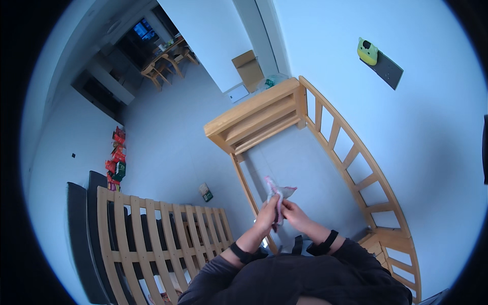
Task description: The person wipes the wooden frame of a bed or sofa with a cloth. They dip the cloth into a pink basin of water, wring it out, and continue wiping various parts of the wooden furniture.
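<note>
Between my two hands is a bunched white cloth with pink edging (pixel 279 191), held up in front of my body. My left hand (pixel 267 214) grips it from the left side. From the right, my right hand (pixel 296 215) pinches it with thumb and fingers. One corner of the cloth sticks up, and another points right. Below and around the hands stands a wooden sofa or bed frame (pixel 251 108), with the floor showing through its middle. Its slatted back (pixel 352 154) runs along the wall to the right.
A wooden slatted panel (pixel 143 228) leans at lower left beside dark cushions (pixel 82 244). A small box (pixel 206 192) lies on the floor. Red packages (pixel 117 154) line the left wall. Beyond the frame are a cardboard box (pixel 248 70) and a plastic bag (pixel 271 81).
</note>
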Available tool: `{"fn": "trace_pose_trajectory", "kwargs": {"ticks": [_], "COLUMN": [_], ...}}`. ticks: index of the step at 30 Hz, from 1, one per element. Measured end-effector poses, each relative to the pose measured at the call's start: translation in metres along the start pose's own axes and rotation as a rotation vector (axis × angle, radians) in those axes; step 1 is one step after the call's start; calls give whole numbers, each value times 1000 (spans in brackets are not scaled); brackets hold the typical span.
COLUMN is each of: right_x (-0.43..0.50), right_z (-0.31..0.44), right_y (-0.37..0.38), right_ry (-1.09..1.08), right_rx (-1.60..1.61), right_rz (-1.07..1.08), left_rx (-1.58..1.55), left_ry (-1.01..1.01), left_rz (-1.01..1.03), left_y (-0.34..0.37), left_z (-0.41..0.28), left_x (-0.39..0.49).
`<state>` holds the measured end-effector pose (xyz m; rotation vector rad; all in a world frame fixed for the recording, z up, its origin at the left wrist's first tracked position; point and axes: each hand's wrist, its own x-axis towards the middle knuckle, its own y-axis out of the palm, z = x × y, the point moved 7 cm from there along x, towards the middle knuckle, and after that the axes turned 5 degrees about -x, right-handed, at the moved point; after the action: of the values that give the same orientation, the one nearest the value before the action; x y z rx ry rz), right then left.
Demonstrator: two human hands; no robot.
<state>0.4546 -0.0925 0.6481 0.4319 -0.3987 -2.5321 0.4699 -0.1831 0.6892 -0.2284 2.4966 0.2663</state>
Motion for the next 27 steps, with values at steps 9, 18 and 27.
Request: {"fn": "trace_pose_trajectory", "kwargs": {"ticks": [9, 18, 27], "right_x": [-29, -37, -32], "right_z": [30, 65, 124], "right_y": [-100, -149, -194], "right_ry": [30, -91, -474], "right_rx": [389, 172, 520], "right_rz": [-59, -126, -300], "left_rx": [122, 577, -706], "left_ry": [178, 815, -41], "left_rz": [143, 156, 759], "left_y": [128, 181, 237], "left_z": [-28, -59, -33], "left_x": [16, 14, 70]}}
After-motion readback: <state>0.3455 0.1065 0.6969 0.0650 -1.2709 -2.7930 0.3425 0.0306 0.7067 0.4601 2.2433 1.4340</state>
